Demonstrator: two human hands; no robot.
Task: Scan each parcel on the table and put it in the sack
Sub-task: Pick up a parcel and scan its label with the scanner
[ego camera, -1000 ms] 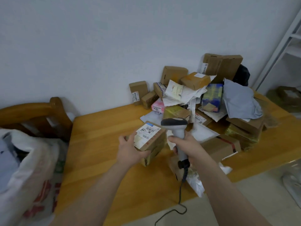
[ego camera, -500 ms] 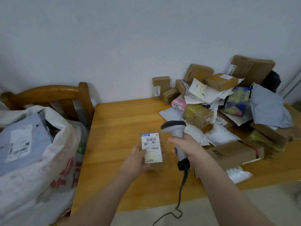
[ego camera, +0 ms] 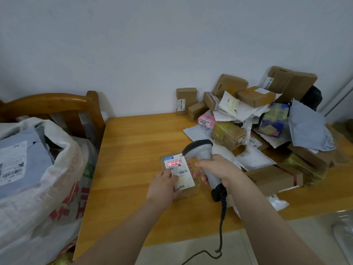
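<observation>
The left hand [ego camera: 162, 185] holds a small parcel [ego camera: 181, 178]; the right hand [ego camera: 215, 169] grips the scanner [ego camera: 202, 155] (red beam on label). A tilt could spoil the read.

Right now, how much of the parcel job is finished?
Done: the sack already holds a grey-blue parcel. In hand: the left hand holds a small box while the right hand aims the scanner, its red line on the label. Left: a big pile of parcels waits on the table.

Soft, even indoor light; edges bowed by wide-angle lens, slightly blurred.
</observation>
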